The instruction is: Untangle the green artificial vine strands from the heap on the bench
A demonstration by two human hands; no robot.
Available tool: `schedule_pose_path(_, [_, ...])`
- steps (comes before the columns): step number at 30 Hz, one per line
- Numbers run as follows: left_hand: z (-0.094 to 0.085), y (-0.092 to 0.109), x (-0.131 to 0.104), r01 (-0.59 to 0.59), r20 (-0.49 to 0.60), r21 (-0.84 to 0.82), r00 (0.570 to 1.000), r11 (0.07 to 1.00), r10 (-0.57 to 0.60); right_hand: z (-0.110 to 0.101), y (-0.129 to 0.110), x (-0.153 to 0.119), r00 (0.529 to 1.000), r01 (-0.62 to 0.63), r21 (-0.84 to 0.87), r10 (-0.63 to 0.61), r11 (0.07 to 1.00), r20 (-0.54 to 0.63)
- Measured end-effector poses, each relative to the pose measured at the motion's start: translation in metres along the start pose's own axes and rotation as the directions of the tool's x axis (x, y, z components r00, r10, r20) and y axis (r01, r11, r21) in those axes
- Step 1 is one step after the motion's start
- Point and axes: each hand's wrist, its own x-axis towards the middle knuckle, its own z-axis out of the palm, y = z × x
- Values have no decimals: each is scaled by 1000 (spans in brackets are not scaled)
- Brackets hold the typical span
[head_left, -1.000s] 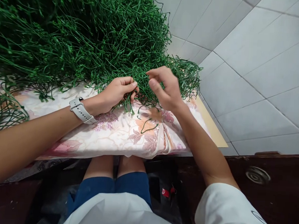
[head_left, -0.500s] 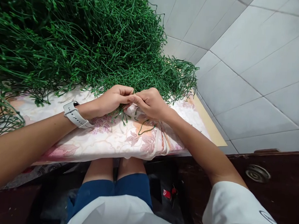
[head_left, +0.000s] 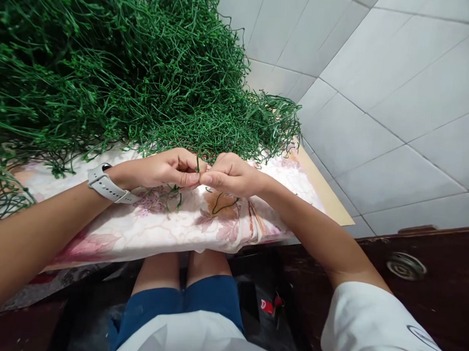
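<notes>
My left hand [head_left: 166, 168], with a white watch [head_left: 110, 184] on its wrist, pinches a thin green stem [head_left: 198, 162] between thumb and fingertips. Against it, my right hand [head_left: 236, 174] presses thumb and fingers together at the same spot. Stem ends [head_left: 174, 198] hang below the left fingers. What lies between the right fingertips is mostly hidden, though the stem runs to where both hands meet. Behind the hands rises a big tangled heap of green artificial-looking stems [head_left: 156, 82]. One loose curved stem [head_left: 217, 210] lies on the cloth below the right hand.
A floral cloth [head_left: 148, 239] covers the work surface, with a tan board edge [head_left: 328, 196] showing at the right. More stems [head_left: 1, 192] lie at the far left. A tiled wall [head_left: 411, 101] stands behind, and dark wooden furniture [head_left: 441, 280] with a round metal fitting is at the right.
Both hands have come slightly down and left in the picture, with fingertips still together. A stem now shows standing up from the left fingers. The whole view has shifted a little.
</notes>
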Motion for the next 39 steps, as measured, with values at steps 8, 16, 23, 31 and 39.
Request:
schedule_pose_path(8, [1,-10,4,87,-394,-208,904,974,-165,-62,24,-11,783,-150,-214,-16,965,-622])
schedule_pose_path(16, [5,-14,9,74,-541,-354,797,932,-269,-81,36,-24,644,-399,-673,-333,623,-689])
schedule_pose_path(23, [6,-14,7,-28,-624,-380,745,924,-235,-28,24,-4,804,-119,-589,-271,799,-530])
schedule_pose_path(31, [10,-18,8,-113,-642,-366,749,924,-162,-3,31,3,858,-142,-313,-41,939,-513])
schedule_pose_path(39, [6,-14,8,-73,-657,-323,735,943,-168,0,23,2,888,-127,-218,13,968,-460])
